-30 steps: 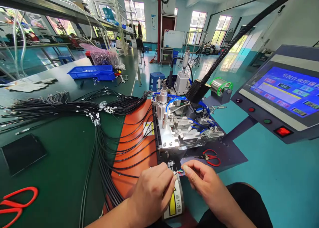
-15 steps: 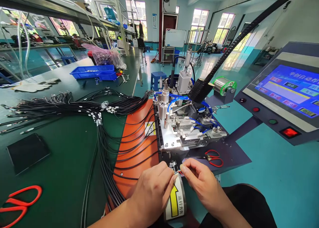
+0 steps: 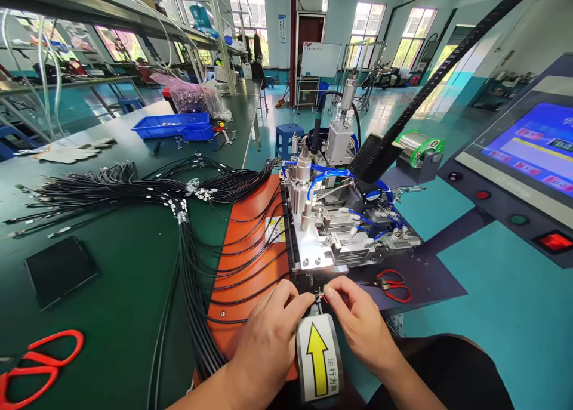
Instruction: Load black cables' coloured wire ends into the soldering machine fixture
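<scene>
At the front of the machine point(image 3: 313, 228), my two hands meet over a small metal holder point(image 3: 317, 308). The fingertips of my left hand point(image 3: 275, 329) pinch a cable whose end is mostly hidden by the fingers. Thumb and forefinger of my right hand point(image 3: 360, 326) are closed on the thin wires point(image 3: 325, 299) at that end; a red one shows. Just below the fingers lies a curved white plate with a yellow arrow point(image 3: 317, 359). Black cables point(image 3: 250, 299) run over the orange cover point(image 3: 242, 267) into the machine's side.
Red-handled snips point(image 3: 394, 286) lie right of my right hand. A bundle of black cables point(image 3: 185, 279), a dark flat tray point(image 3: 62, 271), red-handled scissors point(image 3: 51, 359) and a blue bin point(image 3: 174, 126) are on the green table. A control screen point(image 3: 532, 141) and solder spool point(image 3: 418, 147) stand right.
The wire end has moved slightly forward, over the metal holder. My left hand has shifted off the arrow plate, which shows more fully. The whole view has swung a little to the left.
</scene>
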`<action>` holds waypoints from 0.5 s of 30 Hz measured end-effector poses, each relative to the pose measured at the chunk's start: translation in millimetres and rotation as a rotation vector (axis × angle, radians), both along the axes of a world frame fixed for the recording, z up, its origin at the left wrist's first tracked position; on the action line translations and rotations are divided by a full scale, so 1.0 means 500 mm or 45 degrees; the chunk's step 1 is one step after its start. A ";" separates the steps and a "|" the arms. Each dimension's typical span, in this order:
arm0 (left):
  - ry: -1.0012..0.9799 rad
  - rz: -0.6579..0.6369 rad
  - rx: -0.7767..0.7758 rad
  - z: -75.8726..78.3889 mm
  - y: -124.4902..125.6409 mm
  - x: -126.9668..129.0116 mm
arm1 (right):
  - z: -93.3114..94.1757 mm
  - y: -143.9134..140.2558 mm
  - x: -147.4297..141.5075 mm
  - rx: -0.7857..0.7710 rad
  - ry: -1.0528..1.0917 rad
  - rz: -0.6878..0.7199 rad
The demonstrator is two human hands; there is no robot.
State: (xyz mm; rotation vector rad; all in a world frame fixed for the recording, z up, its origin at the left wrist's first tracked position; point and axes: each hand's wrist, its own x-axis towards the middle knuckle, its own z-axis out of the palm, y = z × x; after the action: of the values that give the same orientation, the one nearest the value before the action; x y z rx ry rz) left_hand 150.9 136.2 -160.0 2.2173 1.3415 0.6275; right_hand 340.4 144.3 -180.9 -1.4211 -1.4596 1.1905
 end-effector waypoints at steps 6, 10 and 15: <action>-0.012 0.004 -0.003 -0.002 0.001 0.002 | -0.005 0.001 -0.001 -0.005 0.002 -0.003; -0.015 0.008 0.015 -0.003 0.003 0.003 | -0.010 0.000 -0.001 0.007 0.008 -0.002; 0.006 0.028 0.032 -0.003 0.003 0.005 | -0.015 -0.005 -0.003 0.005 0.034 -0.014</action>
State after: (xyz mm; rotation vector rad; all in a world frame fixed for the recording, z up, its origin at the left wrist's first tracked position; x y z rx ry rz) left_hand 153.4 137.5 -161.2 2.2283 1.3689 0.6508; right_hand 339.0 142.0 -188.5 -1.4036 -1.4333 1.1949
